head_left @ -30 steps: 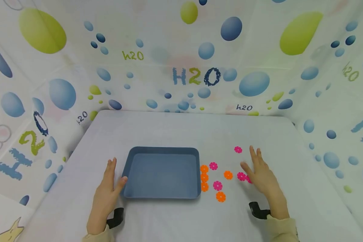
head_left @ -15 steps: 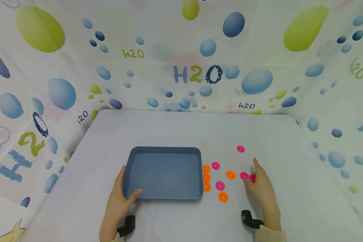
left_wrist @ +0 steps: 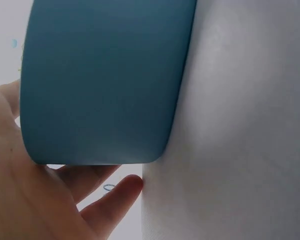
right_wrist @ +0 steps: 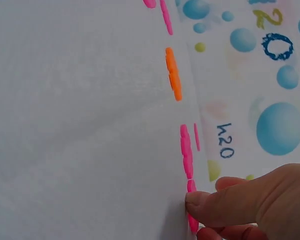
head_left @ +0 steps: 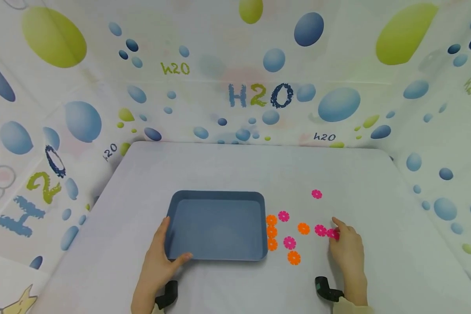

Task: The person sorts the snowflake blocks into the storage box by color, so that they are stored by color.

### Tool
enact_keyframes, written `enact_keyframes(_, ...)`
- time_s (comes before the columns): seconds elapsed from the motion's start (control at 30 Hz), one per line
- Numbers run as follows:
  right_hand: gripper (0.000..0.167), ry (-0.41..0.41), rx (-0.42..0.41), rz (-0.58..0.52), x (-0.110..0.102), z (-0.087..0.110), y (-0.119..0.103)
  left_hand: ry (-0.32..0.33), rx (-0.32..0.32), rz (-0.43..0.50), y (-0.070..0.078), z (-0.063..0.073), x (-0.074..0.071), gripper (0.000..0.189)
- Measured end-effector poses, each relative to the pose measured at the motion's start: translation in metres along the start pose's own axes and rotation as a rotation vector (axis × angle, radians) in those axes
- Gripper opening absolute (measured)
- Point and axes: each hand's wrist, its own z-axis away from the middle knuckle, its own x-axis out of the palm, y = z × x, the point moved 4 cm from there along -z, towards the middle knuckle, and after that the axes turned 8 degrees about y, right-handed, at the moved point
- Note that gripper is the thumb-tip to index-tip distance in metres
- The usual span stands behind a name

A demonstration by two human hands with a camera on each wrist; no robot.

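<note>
A shallow blue-grey tray rests on the white table. My left hand spans its near left corner, thumb at the near rim, fingers straight along the left side. In the left wrist view the tray's outer wall fills the space in front of the hand. With thumb and index finger, my right hand pinches the rightmost pink flower-shaped disc, which touches another pink disc on its left. The right wrist view shows the thumb against the disc's edge.
Orange flower discs sit in a column at the tray's right side. Other pink and orange discs lie loose between tray and right hand, and one pink disc lies farther back. Patterned cloth walls off the table.
My left hand has moved right to the tray's corner. My right hand has come down and in to the rightmost pink disc, its fingers closing on it. The view has shifted slightly.
</note>
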Motion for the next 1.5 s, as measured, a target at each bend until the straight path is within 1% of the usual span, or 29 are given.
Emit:
enact_keyframes(0.17, 0.051, -0.022, 0.02, 0.016, -0.002, -0.003, 0.003, 0.002, 0.017, -0.016, 0.004, 0.001, -0.001, 0.118)
enact_keyframes(0.33, 0.05, -0.027, 0.05, 0.005, -0.004, -0.002, 0.004, 0.005, 0.03, -0.033, 0.007, 0.001, -0.002, 0.121)
enact_keyframes(0.6, 0.029, -0.042, 0.105, -0.043, -0.008, 0.001, 0.005, -0.002, 0.012, -0.043, 0.008, 0.001, -0.002, 0.122)
enact_keyframes(0.7, 0.025, -0.055, 0.133, -0.042, -0.011, 0.001, 0.007, -0.004, 0.007, -0.045, 0.008, 0.001, -0.003, 0.122)
enact_keyframes(0.8, 0.025, -0.071, 0.158, -0.058, -0.012, 0.0, 0.008, -0.008, 0.002, -0.051, 0.008, 0.001, -0.003, 0.122)
enact_keyframes(0.83, 0.026, -0.083, 0.169, -0.092, -0.011, -0.001, 0.008, -0.01, -0.003, -0.053, 0.008, 0.001, -0.003, 0.122)
enact_keyframes(0.9, 0.03, -0.12, 0.205, -0.199, -0.008, -0.003, 0.007, -0.011, -0.009, -0.056, 0.007, 0.001, -0.003, 0.122)
enact_keyframes(1.03, 0.039, -0.228, 0.308, -0.466, 0.005, -0.005, 0.003, -0.012, -0.013, -0.052, 0.006, 0.001, -0.002, 0.122)
enact_keyframes(1.1, 0.041, -0.261, 0.338, -0.543, 0.011, -0.005, -0.001, -0.01, -0.007, -0.05, 0.006, 0.0, -0.001, 0.121)
enact_keyframes(1.17, 0.041, -0.28, 0.352, -0.582, 0.016, -0.005, -0.006, -0.007, -0.001, -0.05, 0.005, 0.0, 0.0, 0.121)
enact_keyframes(1.3, 0.04, -0.293, 0.345, -0.599, 0.024, -0.009, -0.024, -0.009, -0.012, -0.052, 0.004, 0.0, 0.0, 0.121)
enact_keyframes(1.4, 0.039, -0.296, 0.326, -0.627, 0.028, -0.016, -0.043, -0.02, -0.028, -0.051, 0.005, 0.0, 0.0, 0.121)
enact_keyframes(1.5, 0.038, -0.306, 0.308, -0.683, 0.033, -0.024, -0.067, -0.033, -0.039, -0.05, 0.005, 0.0, 0.0, 0.121)
